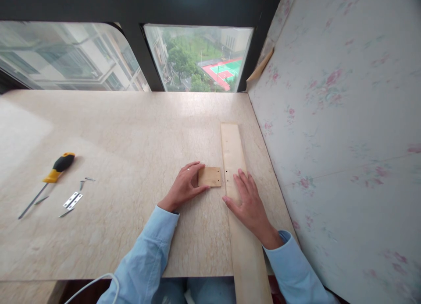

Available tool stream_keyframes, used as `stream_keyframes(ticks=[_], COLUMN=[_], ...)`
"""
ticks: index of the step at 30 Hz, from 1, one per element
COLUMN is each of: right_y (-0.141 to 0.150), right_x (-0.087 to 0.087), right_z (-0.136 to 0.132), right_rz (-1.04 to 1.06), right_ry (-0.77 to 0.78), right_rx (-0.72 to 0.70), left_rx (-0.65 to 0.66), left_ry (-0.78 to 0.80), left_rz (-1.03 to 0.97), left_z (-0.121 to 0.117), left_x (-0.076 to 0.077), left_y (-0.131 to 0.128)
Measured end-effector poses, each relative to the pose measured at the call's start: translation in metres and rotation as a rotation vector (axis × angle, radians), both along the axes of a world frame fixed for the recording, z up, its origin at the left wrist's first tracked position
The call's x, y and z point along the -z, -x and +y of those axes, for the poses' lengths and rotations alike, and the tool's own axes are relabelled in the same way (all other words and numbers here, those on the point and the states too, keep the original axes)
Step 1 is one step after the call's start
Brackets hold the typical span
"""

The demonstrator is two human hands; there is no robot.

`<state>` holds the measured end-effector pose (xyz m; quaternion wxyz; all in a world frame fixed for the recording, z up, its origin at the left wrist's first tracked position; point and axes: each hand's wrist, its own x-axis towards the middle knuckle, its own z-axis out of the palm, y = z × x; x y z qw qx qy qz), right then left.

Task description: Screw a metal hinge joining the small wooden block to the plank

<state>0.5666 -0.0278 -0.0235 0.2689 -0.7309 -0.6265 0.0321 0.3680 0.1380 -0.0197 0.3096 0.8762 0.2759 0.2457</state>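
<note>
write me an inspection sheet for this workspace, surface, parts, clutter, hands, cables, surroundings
Surface: pale marbled countertop, brighter at far left.
Job's things: small wooden piece, two holes near its right end; long board, two holes near its left edge; narrow gap between.
Clutter: screwdriver, metal hinge and loose screws, left.
Hands: left hand grips the small piece; right hand rests on the board, fingers spread.
Cables: white cable, lower left.
Surroundings: dark window frame ahead; floral wall right.
</note>
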Motion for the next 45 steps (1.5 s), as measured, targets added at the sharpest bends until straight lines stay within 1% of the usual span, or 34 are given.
stream_keyframes(ticks=[8, 11, 14, 18, 20, 22, 24, 25, 27, 29, 31, 33, 35, 37, 38, 39, 41, 45], right_y=[-0.002, -0.003, -0.006, -0.012, -0.015, -0.018, -0.021, -0.022, -0.024, -0.025, -0.027, -0.028, -0.03, -0.032, -0.032, -0.033, -0.034, -0.035], right_x=[0.004, 0.006, 0.009, 0.016, 0.019, 0.021, 0.023, 0.023, 0.024, 0.025, 0.026, 0.027, 0.028, 0.028, 0.029, 0.029, 0.03, 0.031], right_z=[0.001, 0.002, 0.002, 0.002, 0.003, 0.004, 0.004, 0.004, 0.005, 0.005, 0.006, 0.007, 0.008, 0.008, 0.009, 0.009, 0.009, 0.01], right_rz=[-0.041, -0.075, -0.103, -0.127, -0.136, -0.145, -0.154, -0.157, -0.162, -0.161, -0.159, -0.161, -0.168, -0.173, -0.176, -0.177, -0.175, -0.153], right_ry=[-0.01, -0.036, -0.065, -0.088, -0.082, -0.091, -0.093, -0.093, -0.094, -0.097, -0.101, -0.101, -0.095, -0.089, -0.086, -0.083, -0.077, -0.066], right_rx=[-0.003, -0.016, -0.028, -0.037, -0.051, -0.068, -0.077, -0.078, -0.067, -0.066, -0.072, -0.073, -0.074, -0.081, -0.085, -0.088, -0.088, -0.078], left_rx=[0.01, -0.004, 0.011, 0.011, -0.035, -0.083, -0.125, -0.153, -0.244, -0.403, -0.598, -0.738, -0.819, -0.872, -0.872, -0.845, -0.815, -0.8], left_ry=[0.009, 0.019, 0.042, 0.076, 0.121, 0.142, 0.111, 0.083, 0.029, -0.012, -0.053, -0.092, -0.111, -0.096, -0.069, -0.032, 0.025, 0.064], left_rz=[0.051, 0.055, 0.045, -0.068, -0.162, -0.223, -0.251, -0.255, -0.244, -0.2, -0.1, 0.054, 0.184, 0.273, 0.308, 0.337, 0.362, 0.381], left_z=[0.0, 0.0, 0.0, -0.002, -0.004, -0.004, -0.001, 0.001, 0.008, 0.017, 0.025, 0.031, 0.034, 0.035, 0.034, 0.033, 0.031, 0.029], left_x=[0.003, 0.004, 0.005, 0.008, 0.008, 0.005, 0.0, -0.003, -0.01, -0.017, -0.023, -0.026, -0.027, -0.027, -0.026, -0.025, -0.024, -0.026], left_y=[-0.001, -0.001, -0.003, -0.006, -0.003, 0.007, 0.028, 0.043, 0.08, 0.126, 0.175, 0.223, 0.266, 0.299, 0.312, 0.321, 0.334, 0.339])
